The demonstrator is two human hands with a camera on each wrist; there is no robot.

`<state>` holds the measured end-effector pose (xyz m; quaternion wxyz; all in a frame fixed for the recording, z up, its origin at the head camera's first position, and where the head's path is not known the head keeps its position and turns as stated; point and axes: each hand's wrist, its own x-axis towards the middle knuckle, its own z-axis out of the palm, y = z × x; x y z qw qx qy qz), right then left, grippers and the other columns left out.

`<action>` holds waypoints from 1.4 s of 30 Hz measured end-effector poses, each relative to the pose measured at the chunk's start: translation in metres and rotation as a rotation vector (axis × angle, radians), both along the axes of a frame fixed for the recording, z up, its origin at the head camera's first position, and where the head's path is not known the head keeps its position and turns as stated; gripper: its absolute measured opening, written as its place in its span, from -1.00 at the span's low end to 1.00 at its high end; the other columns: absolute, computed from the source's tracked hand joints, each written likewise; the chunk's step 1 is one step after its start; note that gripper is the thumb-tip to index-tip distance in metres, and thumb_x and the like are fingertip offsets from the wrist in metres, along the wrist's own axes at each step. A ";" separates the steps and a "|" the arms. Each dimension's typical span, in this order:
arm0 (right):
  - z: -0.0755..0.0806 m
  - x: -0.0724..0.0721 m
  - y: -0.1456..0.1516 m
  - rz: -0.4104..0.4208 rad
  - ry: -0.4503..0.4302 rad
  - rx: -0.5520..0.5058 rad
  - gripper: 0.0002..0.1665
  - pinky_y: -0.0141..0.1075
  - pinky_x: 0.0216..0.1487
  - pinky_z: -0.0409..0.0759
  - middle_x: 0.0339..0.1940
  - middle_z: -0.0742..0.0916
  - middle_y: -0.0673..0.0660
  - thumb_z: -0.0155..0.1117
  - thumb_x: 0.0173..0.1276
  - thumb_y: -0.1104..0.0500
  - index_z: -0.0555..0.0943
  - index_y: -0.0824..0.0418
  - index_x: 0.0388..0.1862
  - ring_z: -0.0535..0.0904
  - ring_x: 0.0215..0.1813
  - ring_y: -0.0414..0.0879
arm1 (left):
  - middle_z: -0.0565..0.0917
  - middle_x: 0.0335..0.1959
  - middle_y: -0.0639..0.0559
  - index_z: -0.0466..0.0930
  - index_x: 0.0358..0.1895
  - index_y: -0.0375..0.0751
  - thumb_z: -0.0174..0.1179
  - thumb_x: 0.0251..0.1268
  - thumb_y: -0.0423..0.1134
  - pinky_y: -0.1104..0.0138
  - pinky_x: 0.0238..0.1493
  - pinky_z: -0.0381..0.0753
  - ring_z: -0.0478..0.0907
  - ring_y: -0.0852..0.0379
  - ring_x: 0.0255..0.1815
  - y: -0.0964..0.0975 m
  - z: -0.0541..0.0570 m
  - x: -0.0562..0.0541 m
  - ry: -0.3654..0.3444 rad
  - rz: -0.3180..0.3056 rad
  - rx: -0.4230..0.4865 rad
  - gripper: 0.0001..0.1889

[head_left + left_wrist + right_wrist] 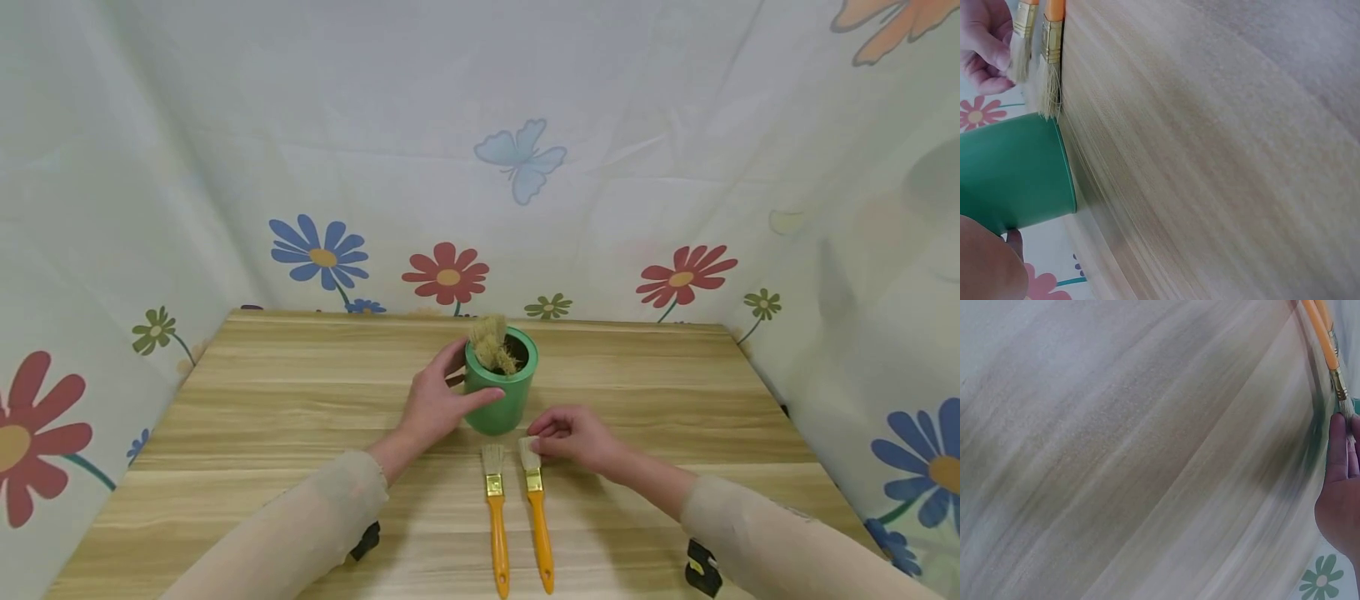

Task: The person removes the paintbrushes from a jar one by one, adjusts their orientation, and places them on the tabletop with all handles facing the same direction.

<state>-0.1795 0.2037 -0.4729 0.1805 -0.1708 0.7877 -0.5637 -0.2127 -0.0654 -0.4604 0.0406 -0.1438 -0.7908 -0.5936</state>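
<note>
A green can stands upright on the table, and my left hand grips it from the left side, thumb across its front. Out of the can's mouth sticks a tan, bristly clump; its lower part is hidden inside. Two paintbrushes with orange handles and pale bristles lie side by side in front of the can. At the bristle end of the right paintbrush, my right hand pinches the bristles between thumb and fingers. The left paintbrush lies untouched, its bristles towards the can.
The wood-grain table meets a white curtain printed with flowers and a butterfly at the back and both sides. Black wrist straps show under the sleeves.
</note>
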 end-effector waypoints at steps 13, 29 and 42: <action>-0.004 0.001 -0.001 -0.041 -0.002 0.041 -0.74 -0.35 -0.14 0.81 -0.19 0.82 0.27 0.48 0.42 0.35 0.70 0.53 -0.02 0.76 -0.20 -0.12 | 0.58 0.45 0.08 0.37 0.59 0.11 0.68 0.12 0.02 0.06 0.45 0.59 0.52 0.06 0.47 0.001 0.002 0.001 -0.013 -0.001 0.006 -0.05; -0.007 0.005 0.000 -0.067 0.090 0.080 -0.77 -0.41 -0.18 0.78 -0.21 0.82 0.25 0.52 0.40 0.31 0.72 0.46 -0.09 0.76 -0.23 -0.15 | 0.59 0.44 0.09 0.37 0.60 0.10 0.68 0.11 0.06 0.08 0.43 0.62 0.54 0.07 0.45 0.001 0.001 0.001 -0.010 0.007 -0.006 -0.03; 0.000 0.002 0.010 -0.136 0.171 0.110 -0.70 -0.41 -0.05 0.75 -0.10 0.82 0.29 0.51 0.40 0.31 0.69 0.49 -0.01 0.77 -0.07 0.01 | 0.59 0.44 0.06 0.38 0.59 0.09 0.69 0.09 0.04 0.07 0.43 0.62 0.54 0.04 0.46 0.001 0.000 0.001 -0.012 -0.001 0.010 -0.03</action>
